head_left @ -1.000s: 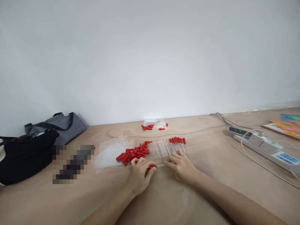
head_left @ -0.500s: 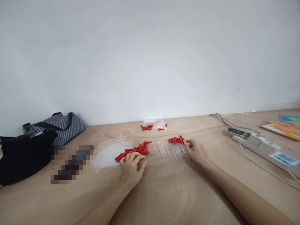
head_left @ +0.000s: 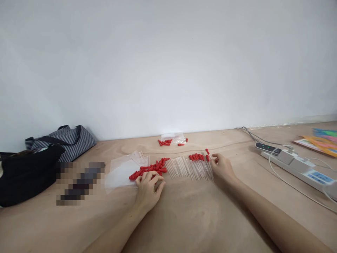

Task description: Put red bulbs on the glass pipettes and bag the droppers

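Note:
My left hand (head_left: 149, 186) rests on the table at the near edge of a pile of red rubber bulbs (head_left: 159, 166), its fingers loosely bent and thumb apart. Nothing shows in its grasp. To the right lies a row of thin clear glass tubes (head_left: 177, 167), side by side. Several droppers (head_left: 196, 157) with red bulbs on their upper ends continue that row. At its right end, my right hand (head_left: 222, 168) pinches a dropper (head_left: 207, 151), whose red bulb points up and left. The fingers partly hide its tube.
Clear zip bags (head_left: 121, 172) lie left of the bulbs. Further back are loose red bulbs (head_left: 164, 142) and a small clear bag (head_left: 172, 136). A power strip (head_left: 300, 168) with cables stands right, near colourful sheets (head_left: 321, 142). Striped and black bags (head_left: 76, 137) sit left, beside a blurred-out object (head_left: 81, 184).
One red-bulbed dropper at the right end has shifted up and apart from the others, at my right fingertips. My left hand has stayed almost still.

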`<action>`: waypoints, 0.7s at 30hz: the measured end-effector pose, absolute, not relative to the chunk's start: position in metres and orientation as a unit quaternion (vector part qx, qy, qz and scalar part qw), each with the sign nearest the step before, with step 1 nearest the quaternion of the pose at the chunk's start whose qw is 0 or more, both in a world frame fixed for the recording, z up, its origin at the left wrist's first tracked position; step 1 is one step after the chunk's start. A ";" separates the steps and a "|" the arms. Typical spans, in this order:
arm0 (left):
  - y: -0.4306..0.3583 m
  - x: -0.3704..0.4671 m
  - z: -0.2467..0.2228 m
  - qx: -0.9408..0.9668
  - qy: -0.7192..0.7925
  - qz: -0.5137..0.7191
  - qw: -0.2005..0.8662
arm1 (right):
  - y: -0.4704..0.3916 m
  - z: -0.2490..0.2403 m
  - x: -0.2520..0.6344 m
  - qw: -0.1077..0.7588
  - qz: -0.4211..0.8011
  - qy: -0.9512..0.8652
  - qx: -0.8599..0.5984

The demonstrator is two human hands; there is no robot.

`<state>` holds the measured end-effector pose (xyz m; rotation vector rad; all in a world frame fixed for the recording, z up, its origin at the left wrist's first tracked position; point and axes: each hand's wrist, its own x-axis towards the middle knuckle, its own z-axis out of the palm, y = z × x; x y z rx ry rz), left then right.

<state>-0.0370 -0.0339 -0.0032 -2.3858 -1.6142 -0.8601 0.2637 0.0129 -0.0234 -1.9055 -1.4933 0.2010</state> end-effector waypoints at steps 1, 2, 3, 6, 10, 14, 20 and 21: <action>-0.034 -0.037 -0.003 -0.793 -0.535 -0.285 0.068 | 0.013 -0.023 0.267 0.341 0.072 -0.570 -0.744; -0.034 -0.037 -0.003 -0.794 -0.534 -0.284 0.068 | 0.013 -0.023 0.270 0.327 0.067 -0.568 -0.752; -0.034 -0.037 -0.003 -0.794 -0.533 -0.283 0.069 | 0.014 -0.023 0.272 0.312 0.063 -0.569 -0.758; -0.034 -0.036 -0.003 -0.795 -0.533 -0.281 0.070 | 0.014 -0.024 0.276 0.274 0.067 -0.591 -0.756; -0.034 -0.035 -0.002 -0.795 -0.537 -0.275 0.071 | 0.015 -0.026 0.274 0.253 0.081 -0.621 -0.737; -0.034 -0.035 -0.002 -0.795 -0.538 -0.270 0.075 | 0.015 -0.028 0.274 0.246 0.088 -0.620 -0.740; -0.034 -0.036 -0.002 -0.797 -0.537 -0.267 0.071 | 0.017 -0.030 0.279 0.247 0.088 -0.613 -0.746; -0.035 -0.036 -0.002 -0.797 -0.537 -0.267 0.070 | 0.018 -0.030 0.280 0.246 0.089 -0.615 -0.744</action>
